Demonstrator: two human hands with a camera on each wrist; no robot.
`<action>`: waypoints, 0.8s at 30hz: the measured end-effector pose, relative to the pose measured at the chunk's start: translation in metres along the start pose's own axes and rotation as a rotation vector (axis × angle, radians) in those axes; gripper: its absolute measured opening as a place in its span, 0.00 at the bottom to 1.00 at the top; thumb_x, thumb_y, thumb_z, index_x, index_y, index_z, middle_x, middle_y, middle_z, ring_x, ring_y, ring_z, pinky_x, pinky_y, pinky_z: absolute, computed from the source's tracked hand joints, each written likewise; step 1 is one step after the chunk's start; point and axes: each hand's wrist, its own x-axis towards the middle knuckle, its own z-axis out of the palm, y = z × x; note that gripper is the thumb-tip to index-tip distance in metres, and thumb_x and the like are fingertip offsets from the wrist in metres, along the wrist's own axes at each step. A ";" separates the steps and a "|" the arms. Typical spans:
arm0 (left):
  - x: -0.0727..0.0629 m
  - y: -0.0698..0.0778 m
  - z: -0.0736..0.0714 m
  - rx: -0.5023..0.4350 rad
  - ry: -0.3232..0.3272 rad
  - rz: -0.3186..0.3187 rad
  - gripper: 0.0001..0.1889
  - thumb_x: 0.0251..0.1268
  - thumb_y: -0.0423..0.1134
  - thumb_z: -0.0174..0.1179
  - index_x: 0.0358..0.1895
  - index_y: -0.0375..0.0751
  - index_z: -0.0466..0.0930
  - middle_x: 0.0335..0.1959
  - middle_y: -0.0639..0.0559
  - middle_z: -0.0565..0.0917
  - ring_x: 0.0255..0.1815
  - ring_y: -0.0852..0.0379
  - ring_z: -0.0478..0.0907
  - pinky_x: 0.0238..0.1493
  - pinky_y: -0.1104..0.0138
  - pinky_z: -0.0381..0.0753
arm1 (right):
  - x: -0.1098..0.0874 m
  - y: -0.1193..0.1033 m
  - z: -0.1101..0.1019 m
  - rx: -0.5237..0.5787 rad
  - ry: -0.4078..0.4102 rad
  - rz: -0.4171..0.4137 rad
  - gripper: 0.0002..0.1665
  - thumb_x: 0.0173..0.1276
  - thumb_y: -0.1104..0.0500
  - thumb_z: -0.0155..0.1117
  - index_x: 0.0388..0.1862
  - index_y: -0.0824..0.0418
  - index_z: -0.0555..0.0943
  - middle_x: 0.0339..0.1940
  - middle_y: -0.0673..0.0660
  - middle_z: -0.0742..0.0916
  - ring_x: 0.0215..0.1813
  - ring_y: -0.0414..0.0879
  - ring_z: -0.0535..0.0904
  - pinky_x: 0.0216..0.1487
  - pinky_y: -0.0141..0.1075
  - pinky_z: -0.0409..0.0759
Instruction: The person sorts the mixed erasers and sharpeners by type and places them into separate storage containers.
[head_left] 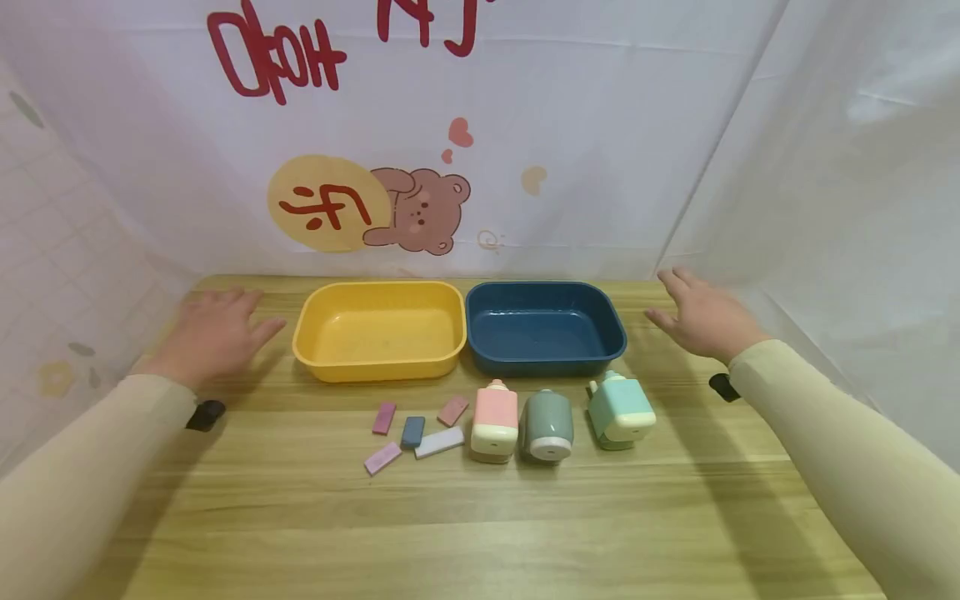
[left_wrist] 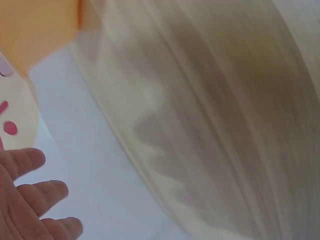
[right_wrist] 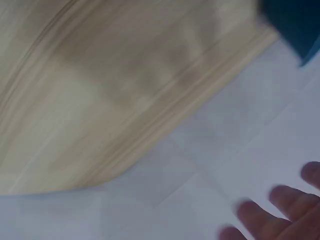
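My left hand (head_left: 213,333) hovers left of the yellow tray (head_left: 378,372), fingers spread and holding nothing; several of its fingers show in the left wrist view. To the right of the dark blue tray (head_left: 540,367), my right hand (head_left: 708,317) is held out with its fingers apart, slightly blurred. In front of the trays stand what look like pencil sharpeners: a pink and cream one (head_left: 496,412), a grey-green one (head_left: 548,421) and a teal one (head_left: 621,407). Left of them lie several small eraser-like blocks, including a white one (head_left: 439,442) and a blue one (head_left: 412,432).
The two trays stand side by side near the back of the wooden table (head_left: 480,533). Behind it hangs a white cloth (head_left: 600,100) printed with a bear (head_left: 423,212) and red lettering. More pale cloth (head_left: 862,208) borders the right side.
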 end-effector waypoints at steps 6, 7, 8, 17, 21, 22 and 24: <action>0.008 0.016 0.000 -0.225 -0.080 -0.059 0.52 0.80 0.71 0.35 0.79 0.20 0.52 0.78 0.18 0.58 0.77 0.17 0.54 0.76 0.29 0.52 | -0.010 -0.042 -0.012 0.035 -0.007 -0.093 0.42 0.82 0.41 0.56 0.78 0.72 0.66 0.73 0.76 0.76 0.73 0.74 0.72 0.73 0.65 0.69; 0.009 0.019 0.001 -0.259 -0.098 -0.070 0.53 0.80 0.72 0.35 0.80 0.20 0.51 0.78 0.18 0.57 0.77 0.18 0.54 0.76 0.29 0.52 | -0.013 -0.050 -0.013 0.039 -0.009 -0.113 0.41 0.82 0.42 0.57 0.77 0.72 0.67 0.73 0.75 0.76 0.73 0.73 0.72 0.73 0.65 0.70; 0.009 0.022 0.002 -0.288 -0.116 -0.079 0.54 0.79 0.73 0.34 0.80 0.20 0.50 0.78 0.18 0.55 0.78 0.18 0.53 0.76 0.29 0.52 | -0.017 -0.057 -0.013 0.042 -0.011 -0.130 0.40 0.81 0.42 0.58 0.77 0.71 0.68 0.73 0.74 0.77 0.73 0.72 0.73 0.73 0.64 0.70; 0.009 0.039 0.010 -0.391 -0.203 -0.124 0.55 0.75 0.77 0.34 0.80 0.26 0.54 0.69 0.23 0.73 0.66 0.27 0.74 0.71 0.30 0.65 | -0.046 -0.100 -0.007 0.019 -0.026 -0.257 0.40 0.77 0.41 0.64 0.76 0.65 0.71 0.73 0.67 0.79 0.69 0.65 0.80 0.67 0.60 0.78; 0.008 0.043 0.012 -0.405 -0.211 -0.124 0.51 0.76 0.75 0.36 0.80 0.31 0.56 0.68 0.27 0.74 0.61 0.33 0.76 0.70 0.29 0.66 | -0.055 -0.107 -0.004 0.014 -0.023 -0.291 0.40 0.75 0.41 0.66 0.75 0.64 0.72 0.71 0.65 0.81 0.66 0.62 0.83 0.64 0.58 0.81; 0.009 0.044 0.013 -0.405 -0.211 -0.120 0.50 0.77 0.75 0.36 0.81 0.32 0.56 0.72 0.28 0.71 0.66 0.31 0.73 0.71 0.28 0.64 | -0.057 -0.108 -0.003 0.015 -0.021 -0.305 0.40 0.75 0.42 0.67 0.75 0.65 0.73 0.70 0.65 0.81 0.65 0.61 0.84 0.63 0.57 0.82; 0.009 0.045 0.014 -0.409 -0.219 -0.112 0.49 0.78 0.74 0.36 0.82 0.34 0.55 0.75 0.27 0.69 0.70 0.29 0.71 0.72 0.29 0.62 | -0.060 -0.110 -0.002 0.011 -0.012 -0.336 0.40 0.74 0.42 0.69 0.74 0.65 0.73 0.68 0.64 0.82 0.63 0.59 0.85 0.61 0.55 0.83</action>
